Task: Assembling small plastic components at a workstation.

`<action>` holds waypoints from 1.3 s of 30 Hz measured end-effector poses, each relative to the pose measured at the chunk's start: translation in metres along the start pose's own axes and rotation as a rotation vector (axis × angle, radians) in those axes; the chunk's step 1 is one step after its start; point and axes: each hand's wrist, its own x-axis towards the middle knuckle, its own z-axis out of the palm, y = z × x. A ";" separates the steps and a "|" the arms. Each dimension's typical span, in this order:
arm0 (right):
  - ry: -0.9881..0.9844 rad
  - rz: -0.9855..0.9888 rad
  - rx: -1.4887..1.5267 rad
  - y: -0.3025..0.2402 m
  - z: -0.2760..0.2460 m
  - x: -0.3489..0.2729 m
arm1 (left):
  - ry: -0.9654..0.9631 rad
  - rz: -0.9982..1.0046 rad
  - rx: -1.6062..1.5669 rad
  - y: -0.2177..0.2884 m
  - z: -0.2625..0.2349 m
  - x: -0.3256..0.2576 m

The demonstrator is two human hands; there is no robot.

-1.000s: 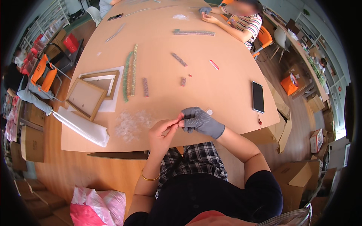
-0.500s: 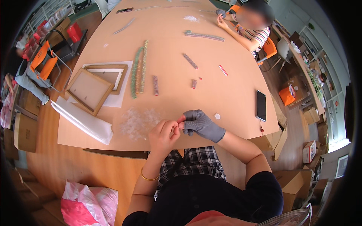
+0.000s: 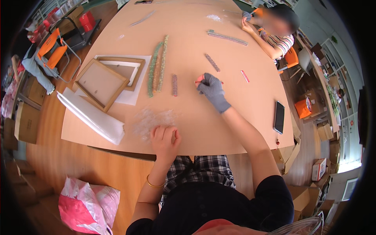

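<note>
wood floor (image 3: 58,156) | orange chairs (image 3: 53,51) (left) | cardboard boxes (image 3: 25,121)

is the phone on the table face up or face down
Cannot tell. The phone lies flat near the table's right edge, showing only a dark surface.

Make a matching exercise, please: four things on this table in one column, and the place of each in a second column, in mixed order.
Things:
1. phone
2. wooden frame
3. green bead strands
4. clear plastic pile

Places:
A. under the fingertips of the left hand
B. near the table's right edge
C. on white sheets, left side
D. between the frame and the gloved right hand

Pairs: 1-B, 2-C, 3-D, 4-A
</note>
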 end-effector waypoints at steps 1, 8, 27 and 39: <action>-0.010 -0.002 0.006 0.006 0.005 0.018 | 0.008 0.011 0.005 0.000 0.002 0.000; 0.098 -0.280 -0.430 0.014 0.048 0.084 | -0.006 -0.033 0.051 0.001 0.005 0.000; 0.222 -0.199 -0.504 0.003 -0.151 -0.129 | -0.028 -0.009 0.299 0.002 0.002 0.018; 0.159 -0.435 -0.806 0.031 -0.114 -0.182 | -0.309 0.226 0.535 -0.008 0.034 0.028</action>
